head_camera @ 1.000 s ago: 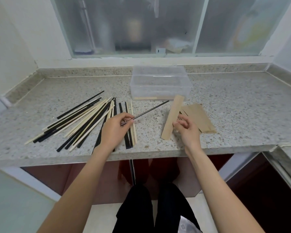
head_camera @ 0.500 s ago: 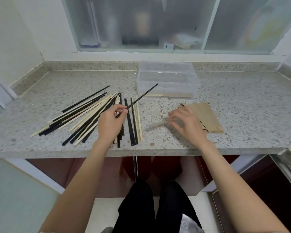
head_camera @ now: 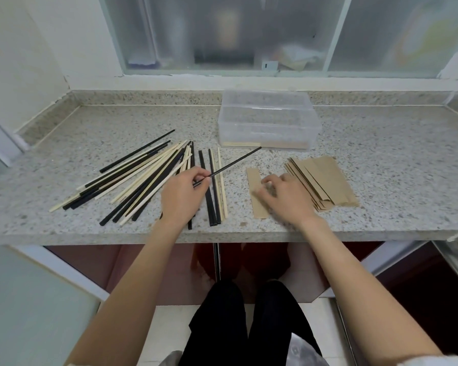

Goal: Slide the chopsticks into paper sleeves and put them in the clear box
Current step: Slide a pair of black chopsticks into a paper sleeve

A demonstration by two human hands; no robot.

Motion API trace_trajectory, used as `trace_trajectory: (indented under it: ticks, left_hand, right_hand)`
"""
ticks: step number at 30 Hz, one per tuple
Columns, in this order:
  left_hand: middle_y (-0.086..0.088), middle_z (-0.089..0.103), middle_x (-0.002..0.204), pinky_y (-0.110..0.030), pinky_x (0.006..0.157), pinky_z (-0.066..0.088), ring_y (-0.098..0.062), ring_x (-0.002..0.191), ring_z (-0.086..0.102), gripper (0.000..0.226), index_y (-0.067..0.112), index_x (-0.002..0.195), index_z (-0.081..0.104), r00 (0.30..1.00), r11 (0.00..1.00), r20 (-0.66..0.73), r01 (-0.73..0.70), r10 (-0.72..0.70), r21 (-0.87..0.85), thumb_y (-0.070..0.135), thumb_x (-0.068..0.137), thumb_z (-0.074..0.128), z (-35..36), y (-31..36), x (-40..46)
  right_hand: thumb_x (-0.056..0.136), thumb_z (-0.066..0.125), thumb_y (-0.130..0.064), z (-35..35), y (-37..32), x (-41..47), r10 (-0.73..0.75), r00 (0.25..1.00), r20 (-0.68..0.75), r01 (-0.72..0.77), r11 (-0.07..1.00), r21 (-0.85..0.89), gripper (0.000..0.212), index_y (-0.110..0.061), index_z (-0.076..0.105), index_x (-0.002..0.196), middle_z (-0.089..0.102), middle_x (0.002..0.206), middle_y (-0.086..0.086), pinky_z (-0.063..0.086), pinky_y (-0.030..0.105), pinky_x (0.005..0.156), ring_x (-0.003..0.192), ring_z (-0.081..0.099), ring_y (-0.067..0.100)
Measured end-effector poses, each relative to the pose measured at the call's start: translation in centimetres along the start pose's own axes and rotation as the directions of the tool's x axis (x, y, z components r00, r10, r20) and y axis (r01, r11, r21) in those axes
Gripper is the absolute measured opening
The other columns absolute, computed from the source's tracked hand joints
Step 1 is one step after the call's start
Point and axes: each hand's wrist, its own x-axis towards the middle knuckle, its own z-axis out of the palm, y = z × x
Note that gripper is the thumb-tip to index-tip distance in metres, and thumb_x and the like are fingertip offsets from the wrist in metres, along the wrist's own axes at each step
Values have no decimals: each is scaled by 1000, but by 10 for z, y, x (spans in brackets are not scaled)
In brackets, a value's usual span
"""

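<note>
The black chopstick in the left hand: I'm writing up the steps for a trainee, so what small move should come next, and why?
Probably lift the single paper sleeve with the right hand and open its end. The left hand already pinches a black chopstick, tip pointing toward the clear box, while that sleeve lies flat on the counter under the right fingers, apart from the sleeve stack.

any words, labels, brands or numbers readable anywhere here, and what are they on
No text can be read anywhere in this view.
Brown paper sleeves: plain, no print visible.
Clear plastic box: no label visible.
Black and pale wooden chopsticks: no markings visible.
Small white tag on the window frame: bears a dark mark, too small to read.
Items behind the frosted window glass: blurred, unreadable.
</note>
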Motion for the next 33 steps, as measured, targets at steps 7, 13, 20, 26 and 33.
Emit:
trace_trajectory:
  ticks: [7,13,20,26,33]
  left_hand:
    - [12,67,92,-20,59,45,-1,75,57,12,30,100,68,998,998,3,-61,61,-19,29,90,60,-2,-15,3]
    - [14,68,86,-48,85,48,-5,71,61,10,28,95,71,984,984,26,-174,175,-30,27,86,65,-3,-29,6]
    - [16,67,84,-47,86,48,-7,70,62,11,29,94,72,984,984,8,-175,176,-41,29,87,63,-11,-36,2]
    - [11,69,79,-48,83,48,-7,66,60,12,29,94,72,980,979,12,-199,200,-48,30,86,64,-17,-36,2]
    - [16,67,94,-41,104,22,-4,85,57,13,34,96,69,965,954,54,-261,256,145,34,91,57,-25,-36,15]
  right_hand:
    - [90,59,-27,0,-3,12,-51,992,118,47,998,32,34,-21,57,123,58,121,1,44,36,97,110,53,20]
    - [81,59,0,-13,23,8,38,993,108,-52,990,128,46,-15,56,124,56,116,5,45,33,85,102,53,20]
    - [90,53,-10,-8,27,3,81,996,-45,-65,959,276,17,-15,64,102,60,100,4,41,31,64,80,53,18]
    - [95,45,-9,-11,26,-1,37,998,-53,-15,934,358,23,-14,65,106,64,89,2,38,24,58,67,51,12]
    - [95,48,-9,-19,31,-2,-62,997,-51,76,933,353,23,-18,69,101,66,87,-4,36,21,62,74,53,10]
